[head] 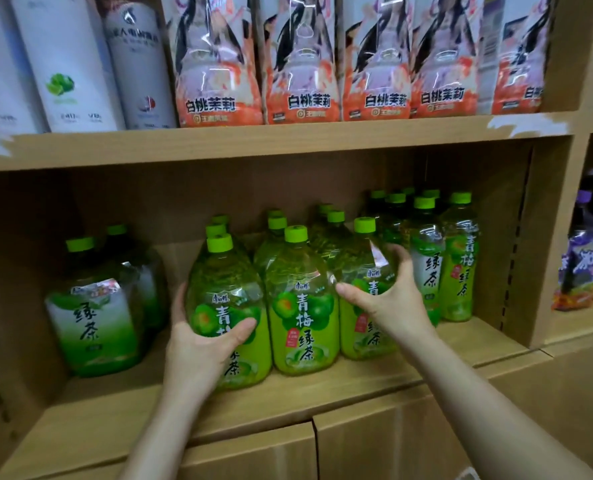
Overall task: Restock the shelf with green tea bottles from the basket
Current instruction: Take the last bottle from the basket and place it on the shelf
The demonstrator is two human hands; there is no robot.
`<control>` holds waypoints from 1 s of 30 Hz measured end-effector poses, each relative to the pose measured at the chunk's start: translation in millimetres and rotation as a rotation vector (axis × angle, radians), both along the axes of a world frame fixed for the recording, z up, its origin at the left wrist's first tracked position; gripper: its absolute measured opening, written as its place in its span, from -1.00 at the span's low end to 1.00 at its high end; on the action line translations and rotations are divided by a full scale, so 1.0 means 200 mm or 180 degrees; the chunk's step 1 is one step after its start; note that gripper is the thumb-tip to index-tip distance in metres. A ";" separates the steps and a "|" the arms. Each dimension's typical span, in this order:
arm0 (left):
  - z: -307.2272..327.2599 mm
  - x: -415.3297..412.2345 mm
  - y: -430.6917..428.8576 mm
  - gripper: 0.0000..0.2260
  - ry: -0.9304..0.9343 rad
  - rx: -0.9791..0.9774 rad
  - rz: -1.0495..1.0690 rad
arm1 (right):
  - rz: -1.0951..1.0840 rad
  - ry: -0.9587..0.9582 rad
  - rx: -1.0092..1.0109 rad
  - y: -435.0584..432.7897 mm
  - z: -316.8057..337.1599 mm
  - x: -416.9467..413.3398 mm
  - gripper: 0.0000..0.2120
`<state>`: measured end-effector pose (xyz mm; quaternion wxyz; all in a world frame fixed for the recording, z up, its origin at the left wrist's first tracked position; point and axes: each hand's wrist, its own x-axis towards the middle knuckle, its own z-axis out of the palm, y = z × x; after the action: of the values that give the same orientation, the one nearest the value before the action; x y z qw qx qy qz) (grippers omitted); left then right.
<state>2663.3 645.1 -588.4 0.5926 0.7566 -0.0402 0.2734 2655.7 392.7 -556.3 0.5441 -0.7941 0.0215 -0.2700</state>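
Placement step in hand: front row of green tea bottles being squared up on the lower shelf [288, 393]. My left hand [198, 344] is wrapped around the leftmost front bottle [225, 292], thumb across the label, fingers behind its left flank, so closed on it. My right hand [388, 299] cups the rightmost front bottle [364, 268], thumb at the front, fingers curled over its right shoulder; gripping it too. Middle bottle [303, 306] stands between them, touching both neighbours, not held.

All three stand upright on the shelf board, bases near the front lip. More green-capped bottles stand in rows behind them. A second group [444, 251] with white-and-green labels sits just beside, to the right; a pair of similar bottles [94, 306] stands well apart on the left, with bare board between.

Basket: not in view, so I cannot say how many bottles remain. Judgement: task partly done, row forming.

Next move, as I read it: let go of both bottles without tipping them, check labels face out, then reach down for more stock. Gap on the left looks like the place to fill. Risk: the bottles are tightly packed, so a nudge could topple one.

Surface: plain tan board, flat, cabinet doors [309, 452] below. Upper shelf [274, 140] carries peach-labelled packs [302, 64] and white bottles [70, 64]. Purple-labelled bottles [586, 258] stand in the next bay to the right.
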 end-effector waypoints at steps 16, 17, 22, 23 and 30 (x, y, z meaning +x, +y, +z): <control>-0.05 0.05 0.02 -0.08 -0.0296 -0.0206 0.0066 | -0.0229 -0.0310 -0.0305 0.05 -0.14 0.02 0.01; -0.05 0.05 0.01 -0.07 -0.0314 -0.0199 0.0071 | -0.0332 -0.0259 -0.0480 0.06 -0.15 0.01 0.05; -0.05 0.02 0.00 -0.13 -0.0391 -0.0093 0.0128 | -0.0435 0.0080 -0.0958 0.12 -0.14 -0.03 0.25; -0.05 0.01 0.00 -0.15 -0.0398 -0.0092 0.0140 | -0.0445 0.0093 -0.0995 0.13 -0.13 -0.03 0.26; -0.02 0.00 0.01 -0.11 -0.0123 0.0106 0.0091 | -0.0224 0.0325 -0.0927 0.07 -0.10 -0.01 0.27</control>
<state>2663.9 647.6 -592.3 0.5751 0.7614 -0.0453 0.2957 2653.3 406.3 -577.0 0.4116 -0.8761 0.0376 -0.2484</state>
